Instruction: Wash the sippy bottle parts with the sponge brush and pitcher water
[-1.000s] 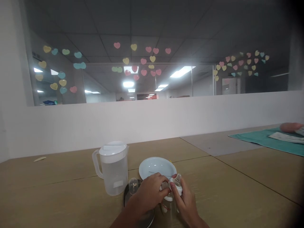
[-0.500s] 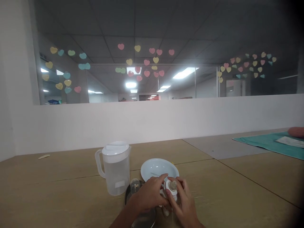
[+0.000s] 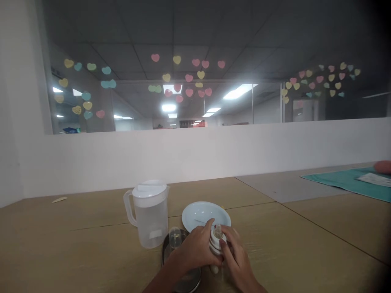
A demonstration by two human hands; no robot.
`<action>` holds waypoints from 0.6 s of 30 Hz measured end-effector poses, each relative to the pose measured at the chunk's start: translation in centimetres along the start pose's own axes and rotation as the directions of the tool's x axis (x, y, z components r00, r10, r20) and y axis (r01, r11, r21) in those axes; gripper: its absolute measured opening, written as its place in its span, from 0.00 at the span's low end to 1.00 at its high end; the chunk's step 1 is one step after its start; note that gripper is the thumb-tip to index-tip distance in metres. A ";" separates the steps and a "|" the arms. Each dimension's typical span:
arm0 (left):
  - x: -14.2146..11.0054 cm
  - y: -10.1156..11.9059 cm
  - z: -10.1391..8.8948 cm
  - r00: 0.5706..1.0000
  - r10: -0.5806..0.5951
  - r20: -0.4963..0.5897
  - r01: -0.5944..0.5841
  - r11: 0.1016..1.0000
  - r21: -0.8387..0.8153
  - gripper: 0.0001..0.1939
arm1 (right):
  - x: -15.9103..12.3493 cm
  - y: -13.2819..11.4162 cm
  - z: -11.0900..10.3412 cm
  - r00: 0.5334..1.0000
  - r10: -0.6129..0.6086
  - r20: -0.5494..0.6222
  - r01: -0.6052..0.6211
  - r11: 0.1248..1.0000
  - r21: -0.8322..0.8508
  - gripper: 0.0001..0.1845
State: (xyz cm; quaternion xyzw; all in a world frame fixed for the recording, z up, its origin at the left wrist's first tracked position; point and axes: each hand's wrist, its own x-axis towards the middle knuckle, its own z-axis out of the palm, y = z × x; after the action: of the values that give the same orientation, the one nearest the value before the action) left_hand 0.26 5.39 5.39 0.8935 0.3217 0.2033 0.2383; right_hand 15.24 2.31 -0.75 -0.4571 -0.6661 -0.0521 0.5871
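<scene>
A baby bottle (image 3: 216, 243) with a white collar and a clear teat on top is between my two hands, just in front of the bowl. My left hand (image 3: 198, 246) wraps round its left side, thumb pointing up. On the right, the fingers of my right hand (image 3: 234, 248) close on the collar below the teat. Most of the bottle's body is hidden by my hands. Beneath my left forearm lies a dark oval metal tray (image 3: 191, 280), partly covered. A clear dome-shaped cap (image 3: 175, 238) stands at the tray's far end.
A lidded plastic pitcher (image 3: 151, 219) stands left of the tray. Behind my hands sits a pale blue bowl (image 3: 195, 209) with a thin rod in it. A teal cloth (image 3: 332, 181) lies far right. A white wall (image 3: 195, 156) with a window closes off the table's back.
The bottle's teat has swung from pointing right to nearly upright. My right hand's fingers have shifted round the collar. The view has moved slightly.
</scene>
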 end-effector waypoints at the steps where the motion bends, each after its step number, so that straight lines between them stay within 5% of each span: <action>1: 0.0 0.0 0.0 1.000 0.011 -0.002 -0.011 1.000 -0.007 0.50 | 0.1 0.0 0.0 1.000 0.005 -0.004 -0.005 1.000 0.007 0.15; 9: 0.0 0.1 -0.5 1.000 -0.005 0.024 0.005 1.000 -0.014 0.51 | 0.7 0.0 -0.1 0.999 -0.027 0.041 0.026 0.999 0.029 0.18; 14: -0.1 0.1 -0.6 0.999 -0.007 0.046 0.006 1.000 0.010 0.46 | 0.2 0.2 -0.2 0.993 -0.031 -0.116 0.023 0.997 -0.075 0.16; 18: -0.1 0.1 -0.2 1.000 0.014 -0.002 -0.014 1.000 0.028 0.39 | -0.2 -0.6 -0.7 0.951 -0.237 -0.196 0.211 0.967 -0.144 0.12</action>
State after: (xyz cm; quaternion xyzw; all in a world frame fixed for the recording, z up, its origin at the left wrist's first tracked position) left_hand 0.14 5.35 5.56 0.8987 0.3187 0.2014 0.2242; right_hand 15.31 1.47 -0.43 -0.4052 -0.6429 -0.2072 0.6161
